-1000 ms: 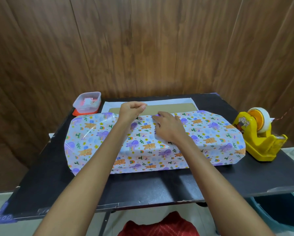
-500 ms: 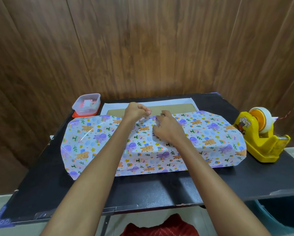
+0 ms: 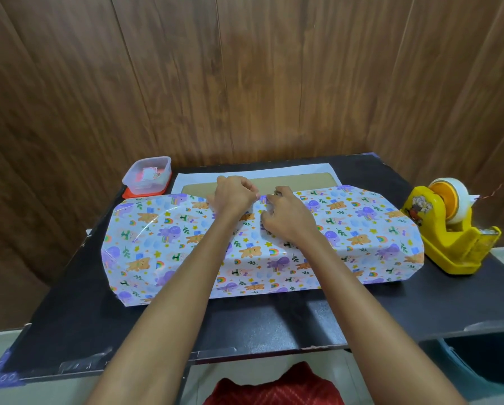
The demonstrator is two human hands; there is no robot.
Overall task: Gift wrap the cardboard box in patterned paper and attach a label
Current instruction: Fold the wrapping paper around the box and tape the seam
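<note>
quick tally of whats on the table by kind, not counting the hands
patterned paper: 1
cardboard box: 1
yellow tape dispenser: 1
clear plastic container: 1
total: 4

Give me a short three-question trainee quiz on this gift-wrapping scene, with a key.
1. True or false: part of the brown cardboard box shows beyond the animal-patterned wrapping paper.
2. What stands near the black table's right edge? A) yellow plastic tape dispenser B) scissors C) ribbon spool
3. Where do the left hand and right hand pinch the paper?
Key: 1 true; 2 A; 3 at its far edge, near the middle.
</note>
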